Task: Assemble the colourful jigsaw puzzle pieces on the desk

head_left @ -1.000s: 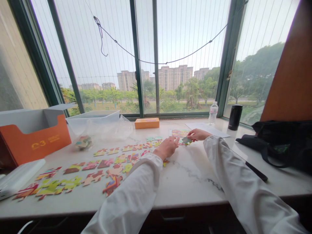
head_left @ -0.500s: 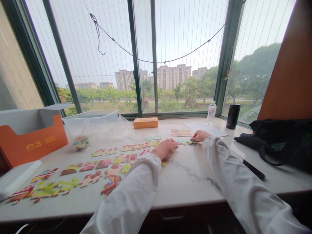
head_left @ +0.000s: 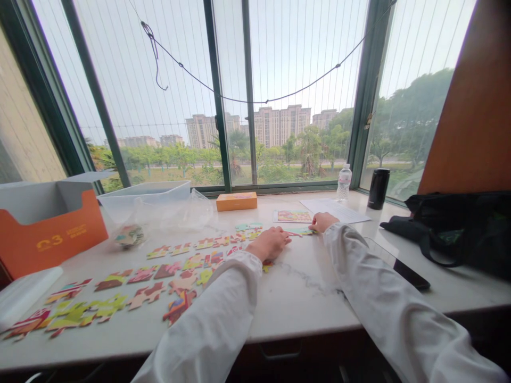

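Note:
Joined puzzle pieces (head_left: 300, 232), pale green with a pinkish edge, lie flat on the white marble-patterned table between my hands. My right hand (head_left: 322, 222) is closed in a pinch on their right end. At their left end is my left hand (head_left: 270, 243), its fingers bent down and pressed together on a puzzle piece that they largely hide. Left of my left hand, more puzzle pieces (head_left: 109, 306) are spread in rows, with pink, green and red printing. Just behind my hands lies a picture card (head_left: 293, 216) showing a colourful scene.
An orange box (head_left: 56, 234), a clear plastic bin (head_left: 147, 192) and a bag of pieces (head_left: 130, 235) stand left. A small orange box (head_left: 237, 201) sits near the window. On the right are paper (head_left: 339, 209), a water bottle (head_left: 344, 183), a black tumbler (head_left: 378, 189), a phone (head_left: 411, 274) and a black bag (head_left: 459, 229).
The view has shifted slightly, so things sit a little further left. Both hands stay at the same joined pieces, with barely any movement.

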Motion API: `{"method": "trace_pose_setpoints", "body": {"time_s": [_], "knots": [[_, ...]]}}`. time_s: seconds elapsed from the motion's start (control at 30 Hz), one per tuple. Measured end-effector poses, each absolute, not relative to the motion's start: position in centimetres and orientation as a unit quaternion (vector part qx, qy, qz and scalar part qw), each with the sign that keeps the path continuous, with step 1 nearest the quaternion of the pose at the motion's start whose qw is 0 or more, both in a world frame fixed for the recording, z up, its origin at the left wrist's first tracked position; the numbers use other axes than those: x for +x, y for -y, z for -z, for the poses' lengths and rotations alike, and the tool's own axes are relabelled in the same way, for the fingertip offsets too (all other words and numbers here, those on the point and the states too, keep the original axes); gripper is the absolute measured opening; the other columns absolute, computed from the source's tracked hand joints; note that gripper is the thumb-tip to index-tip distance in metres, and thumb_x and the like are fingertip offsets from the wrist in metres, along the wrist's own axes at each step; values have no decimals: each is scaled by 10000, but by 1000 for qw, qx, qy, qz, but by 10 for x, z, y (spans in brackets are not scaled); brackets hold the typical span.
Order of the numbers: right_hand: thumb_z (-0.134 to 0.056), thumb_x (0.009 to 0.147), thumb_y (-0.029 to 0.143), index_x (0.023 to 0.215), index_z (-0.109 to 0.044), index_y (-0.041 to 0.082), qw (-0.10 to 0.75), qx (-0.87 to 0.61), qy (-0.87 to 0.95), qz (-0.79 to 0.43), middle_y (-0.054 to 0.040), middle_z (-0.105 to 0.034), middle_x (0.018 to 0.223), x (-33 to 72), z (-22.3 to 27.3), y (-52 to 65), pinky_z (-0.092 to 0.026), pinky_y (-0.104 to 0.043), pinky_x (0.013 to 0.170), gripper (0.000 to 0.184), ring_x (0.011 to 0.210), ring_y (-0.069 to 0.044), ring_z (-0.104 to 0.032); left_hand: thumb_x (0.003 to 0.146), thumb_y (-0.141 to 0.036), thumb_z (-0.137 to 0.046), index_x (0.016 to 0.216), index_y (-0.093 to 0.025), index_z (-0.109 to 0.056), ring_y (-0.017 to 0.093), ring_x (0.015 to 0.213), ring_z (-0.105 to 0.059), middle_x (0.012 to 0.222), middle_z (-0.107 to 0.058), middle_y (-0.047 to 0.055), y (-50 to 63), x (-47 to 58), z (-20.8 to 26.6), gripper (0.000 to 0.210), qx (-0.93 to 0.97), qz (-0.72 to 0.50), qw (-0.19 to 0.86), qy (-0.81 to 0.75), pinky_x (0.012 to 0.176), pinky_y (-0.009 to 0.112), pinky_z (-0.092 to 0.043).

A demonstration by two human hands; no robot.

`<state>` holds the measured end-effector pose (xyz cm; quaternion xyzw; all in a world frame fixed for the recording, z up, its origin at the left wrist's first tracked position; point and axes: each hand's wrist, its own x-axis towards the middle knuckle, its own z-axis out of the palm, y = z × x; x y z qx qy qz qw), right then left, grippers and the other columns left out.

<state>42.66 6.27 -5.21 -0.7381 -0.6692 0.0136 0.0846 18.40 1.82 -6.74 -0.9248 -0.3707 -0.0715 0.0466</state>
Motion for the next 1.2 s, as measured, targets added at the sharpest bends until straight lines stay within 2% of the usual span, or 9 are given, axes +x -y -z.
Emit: {"method": "trace_pose_setpoints", "body": {"time_s": [0.27, 0.57, 1.2], "knots": [[-659, 838, 435, 1061, -712, 244, 53, -755, 653, -14, -113, -666, 1198, 417, 47, -54, -449, -412, 903, 298, 1102, -268, -610, 1011, -405, -299, 1170, -176, -642, 217, 1075, -569, 1170, -647, 123, -13, 185, 63, 443, -927, 56, 76, 363, 951, 336, -442], [-682, 801, 463, 1054, -711, 228, 65, -745, 663, -27, -140, -643, 1235, 416, 46, -51, -454, -444, 915, 346, 1114, -304, -600, 1007, -436, -297, 1217, -172, -629, 234, 1095, -571, 1204, -640, 139, -9, 184, 59, 474, -926, 55, 70, 367, 945, 354, -453], [-702, 780, 446, 1004, -725, 222, 69, -733, 676, -25, -115, -670, 1156, 416, 54, -59, -435, -351, 848, 318, 1070, -253, -585, 997, -489, -272, 1293, -204, -568, 237, 1158, -543, 1272, -601, 120, -8, 182, 58, 506, -919, 60, 25, 388, 1001, 364, -433]]}}
